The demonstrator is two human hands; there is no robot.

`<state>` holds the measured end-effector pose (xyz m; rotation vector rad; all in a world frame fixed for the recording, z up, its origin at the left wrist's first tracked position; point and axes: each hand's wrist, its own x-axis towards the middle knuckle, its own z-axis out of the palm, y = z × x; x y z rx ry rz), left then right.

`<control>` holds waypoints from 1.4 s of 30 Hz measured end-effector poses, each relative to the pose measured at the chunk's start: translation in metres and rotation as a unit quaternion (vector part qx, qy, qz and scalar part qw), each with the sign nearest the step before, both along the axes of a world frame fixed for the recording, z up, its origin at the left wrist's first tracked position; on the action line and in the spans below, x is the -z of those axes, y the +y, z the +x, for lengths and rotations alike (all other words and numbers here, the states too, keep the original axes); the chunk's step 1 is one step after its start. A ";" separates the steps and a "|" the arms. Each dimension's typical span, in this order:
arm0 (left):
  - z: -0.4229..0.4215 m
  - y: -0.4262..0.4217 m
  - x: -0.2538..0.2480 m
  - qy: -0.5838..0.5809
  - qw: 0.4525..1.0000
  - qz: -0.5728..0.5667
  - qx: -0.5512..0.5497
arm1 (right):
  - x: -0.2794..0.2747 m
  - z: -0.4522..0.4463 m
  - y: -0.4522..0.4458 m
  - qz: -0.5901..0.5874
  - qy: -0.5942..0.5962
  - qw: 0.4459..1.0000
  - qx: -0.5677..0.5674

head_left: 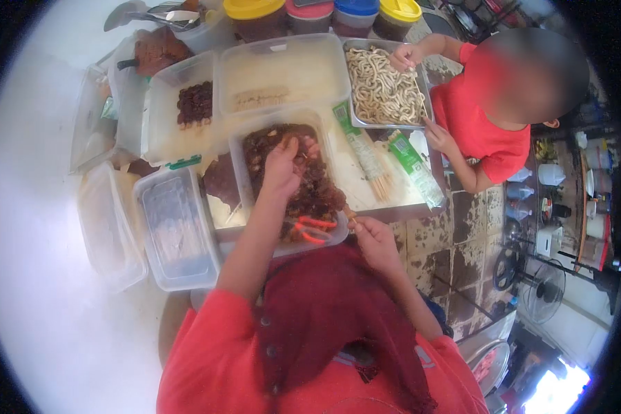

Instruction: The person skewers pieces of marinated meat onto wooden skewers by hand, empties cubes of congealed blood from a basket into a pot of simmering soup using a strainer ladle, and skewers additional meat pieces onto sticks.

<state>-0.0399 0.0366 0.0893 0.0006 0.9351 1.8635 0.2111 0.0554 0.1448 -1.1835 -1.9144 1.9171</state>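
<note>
Dark, sauce-covered pieces of meat (309, 185) fill a clear plastic tub (241, 169) in front of me. My left hand (283, 169) reaches into it, fingers curled around a piece of the meat that is mostly hidden. Over the tub's right edge, my right hand (376, 241) pinches the lower end of a bamboo skewer (352, 215). Dark meat sits at the skewer's far end, low over the tub. Orange-handled scissors (314, 231) rest at the tub's near side.
Left stand a tub of finished skewers (195, 103), a large clear tub (283, 52) and empty-looking containers (176, 231). Green skewer packets (415, 165) lie right. Beyond, a person in red (490, 103) handles a metal tray (386, 125) of pale coiled strips. Lidded jars (355, 17) line the back.
</note>
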 end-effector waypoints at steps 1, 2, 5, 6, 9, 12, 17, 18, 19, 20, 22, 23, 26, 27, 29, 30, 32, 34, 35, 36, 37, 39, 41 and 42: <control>0.000 -0.001 -0.002 0.005 1.000 -0.007 -0.006 | -0.001 -0.001 0.000 0.015 0.006 1.000 -0.003; 0.000 -0.001 -0.003 0.005 1.000 -0.008 -0.008 | -0.002 -0.002 0.000 0.030 0.011 0.999 -0.006; -0.001 -0.003 -0.004 0.007 1.000 -0.015 -0.014 | -0.005 -0.004 0.000 0.042 0.000 0.999 -0.010; -0.001 -0.004 -0.004 0.009 1.000 -0.019 -0.016 | -0.005 -0.004 0.000 0.060 -0.004 0.998 -0.019; -0.001 -0.006 -0.004 0.010 1.000 -0.014 -0.013 | -0.006 -0.005 0.004 0.074 -0.024 0.996 -0.044; -0.002 -0.007 -0.005 -0.007 1.000 -0.027 -0.013 | -0.010 -0.006 0.009 0.050 -0.030 0.997 -0.059; -0.004 -0.008 -0.004 -0.014 1.000 -0.018 0.006 | -0.006 -0.006 0.009 0.046 -0.006 0.997 -0.056; -0.003 -0.008 -0.004 -0.011 1.000 -0.010 0.012 | -0.010 -0.007 0.009 0.069 -0.018 0.996 -0.062; -0.002 -0.009 -0.005 -0.008 1.000 -0.003 0.019 | -0.014 -0.010 0.007 0.091 -0.030 0.993 -0.069; -0.002 -0.009 -0.005 -0.022 1.000 -0.007 0.009 | -0.016 -0.012 0.006 0.113 -0.042 0.990 -0.075; -0.001 -0.007 -0.012 -0.051 0.999 -0.013 -0.008 | -0.016 -0.014 0.003 0.133 -0.015 0.989 -0.064; 0.001 -0.007 -0.015 -0.061 0.998 -0.024 -0.015 | -0.016 -0.014 0.001 0.143 -0.002 0.988 -0.059; 0.005 -0.005 -0.026 -0.084 0.996 -0.026 -0.025 | -0.006 -0.013 -0.002 0.144 0.011 0.988 -0.046; 0.005 -0.005 -0.027 -0.086 0.996 -0.009 -0.020 | -0.006 -0.014 -0.003 0.141 0.015 0.989 -0.039; 0.003 -0.005 -0.029 -0.070 0.997 0.021 -0.010 | -0.006 -0.015 -0.002 0.137 0.025 0.990 -0.026; 0.000 -0.004 -0.037 -0.052 0.998 0.034 -0.004 | -0.005 -0.015 -0.001 0.117 0.041 0.992 -0.017; -0.004 -0.005 -0.047 -0.010 0.999 0.047 -0.002 | -0.004 -0.014 0.001 0.075 0.073 0.995 0.000; -0.010 -0.003 -0.049 0.040 0.998 0.047 -0.010 | -0.003 -0.013 0.001 0.068 0.082 0.994 0.009; -0.009 -0.003 -0.049 0.042 0.998 0.037 -0.022 | -0.002 -0.012 0.000 0.064 0.086 0.994 0.014; -0.008 -0.002 -0.049 0.044 0.998 0.027 -0.033 | 0.000 -0.012 0.001 0.075 0.085 0.994 0.008; -0.007 -0.002 -0.050 0.046 0.998 0.017 -0.045 | 0.001 -0.011 0.002 0.086 0.084 0.993 0.002; 0.000 -0.001 -0.050 0.052 0.996 0.007 -0.074 | 0.000 -0.011 0.002 0.093 0.081 0.992 -0.003; 0.003 -0.001 -0.049 0.054 0.995 0.004 -0.090 | -0.006 -0.013 0.000 0.087 0.076 0.993 -0.001; 0.004 -0.001 -0.047 0.053 0.994 0.006 -0.091 | -0.006 -0.013 0.000 0.088 0.068 0.994 -0.011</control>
